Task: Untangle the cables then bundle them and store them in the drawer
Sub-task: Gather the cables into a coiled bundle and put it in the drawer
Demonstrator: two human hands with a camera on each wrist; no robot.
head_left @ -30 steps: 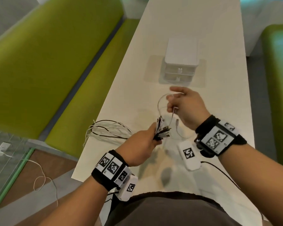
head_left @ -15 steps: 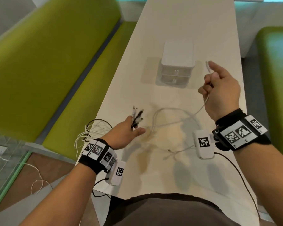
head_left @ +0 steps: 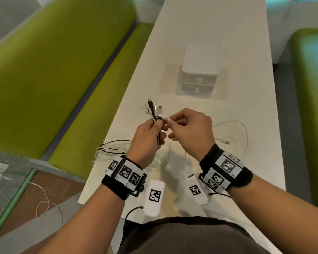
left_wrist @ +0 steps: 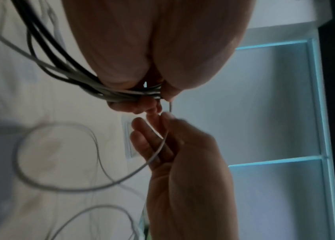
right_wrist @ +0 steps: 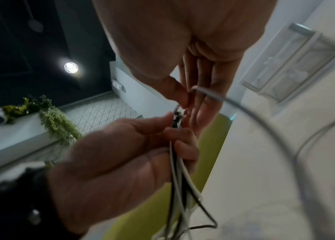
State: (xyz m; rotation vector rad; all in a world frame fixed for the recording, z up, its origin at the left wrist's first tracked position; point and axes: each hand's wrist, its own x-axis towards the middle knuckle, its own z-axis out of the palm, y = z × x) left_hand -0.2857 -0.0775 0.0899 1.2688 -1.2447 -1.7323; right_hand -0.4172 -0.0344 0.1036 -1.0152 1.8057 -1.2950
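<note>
drawer unit (head_left: 200, 70) behind hands, cables (head_left: 110, 149) left

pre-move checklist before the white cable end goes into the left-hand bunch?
1. Left hand grip on the cable bunch: ok, fingers curled round it, plug ends sticking up.
2. Right hand pinch on the white cable end: ok, held at the fingertips beside the bunch.
3. End already inside the left grip: cannot tell, fingers hide the meeting point.
4. White cable slack free: ok, loose loop on the table, no knot seen.
5. Drawer unit ready: not ok, both drawers closed.
</note>
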